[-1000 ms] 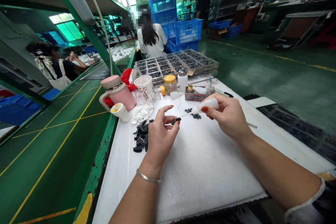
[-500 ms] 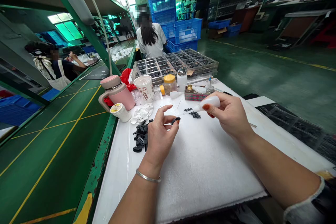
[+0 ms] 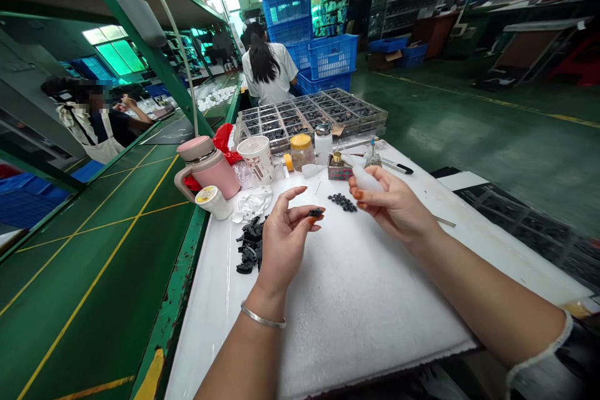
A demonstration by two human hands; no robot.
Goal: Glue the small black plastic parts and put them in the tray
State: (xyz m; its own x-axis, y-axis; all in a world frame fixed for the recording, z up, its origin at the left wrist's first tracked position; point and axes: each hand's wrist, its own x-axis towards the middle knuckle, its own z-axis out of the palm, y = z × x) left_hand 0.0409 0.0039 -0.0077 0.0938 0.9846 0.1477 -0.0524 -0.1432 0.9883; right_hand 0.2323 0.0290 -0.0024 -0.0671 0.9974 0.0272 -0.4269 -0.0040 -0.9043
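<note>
My left hand (image 3: pixel 285 240) pinches a small black part (image 3: pixel 315 212) between its fingertips, while my right hand (image 3: pixel 396 207) grips a white squeeze bottle (image 3: pixel 365 179), its long axis slanting up-left, above the white foam pad (image 3: pixel 356 319).

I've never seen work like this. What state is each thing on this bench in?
Left hand: pinching a small black part.
Right hand: gripping a white plastic squeeze bottle, tilted.
Loose pile of black parts: heaped on the bench.
Pink tumbler with handle: upright, lid on.
Glass jar with yellow lid: upright, closed.
Clear compartmented tray: compartments holding dark parts.
</note>
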